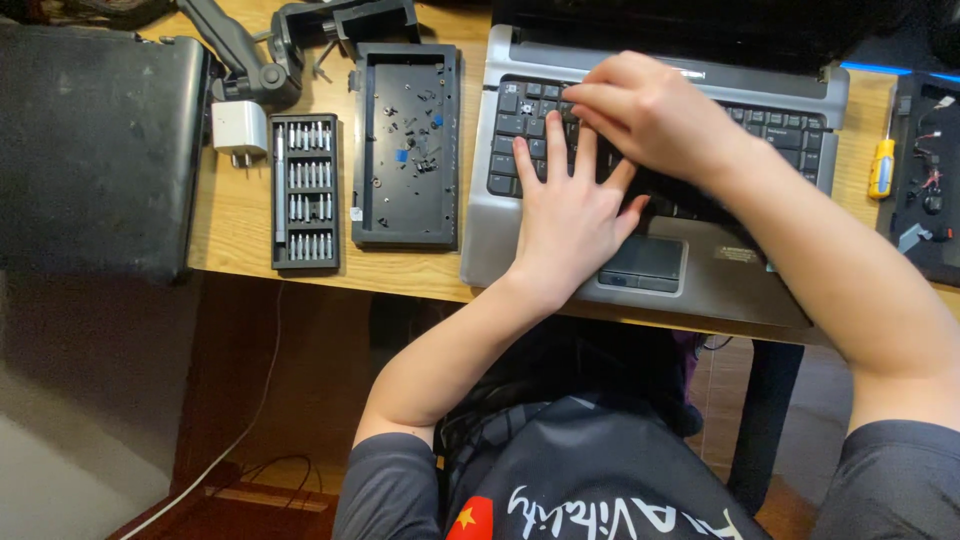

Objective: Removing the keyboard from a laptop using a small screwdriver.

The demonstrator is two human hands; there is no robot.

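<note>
I see the left hand flat, fingers spread, palm on the laptop by the touchpad, fingertips on the keyboard. Right hand curled above it, fingertips pressed together at a key, maybe pinching sth (too small to tell). Laptop sits on wooden desk, w/ a screwdriver bit set to the left.

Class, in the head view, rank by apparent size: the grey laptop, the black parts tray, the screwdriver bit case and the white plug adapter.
1. Grey laptop
2. Black parts tray
3. Screwdriver bit case
4. White plug adapter

All lie on one desk, so nearness hardly skews this.
</note>
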